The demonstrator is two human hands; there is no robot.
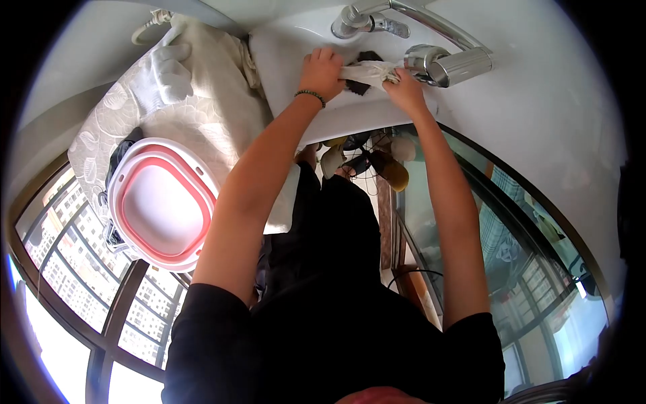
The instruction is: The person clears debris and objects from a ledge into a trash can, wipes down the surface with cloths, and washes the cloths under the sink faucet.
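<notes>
A wet-looking white cloth (369,72) is stretched between my two hands over the white sink (279,50). My left hand (324,72), with a beaded bracelet on its wrist, is closed on the cloth's left end. At the other end, my right hand (405,92) grips the bunched part with closed fingers. Whether the cloth is a sock or another small piece I cannot tell. Behind and below it, a dark piece of fabric (358,87) lies in the sink, partly hidden by the cloth.
Close to my right hand is a chrome faucet (461,67), with its handle (390,27) further back. A pink and white folding basin (165,209) rests on a patterned cloth cover (222,114) at left. Several shoes (387,168) stand below the sink, beside a glass door (498,222).
</notes>
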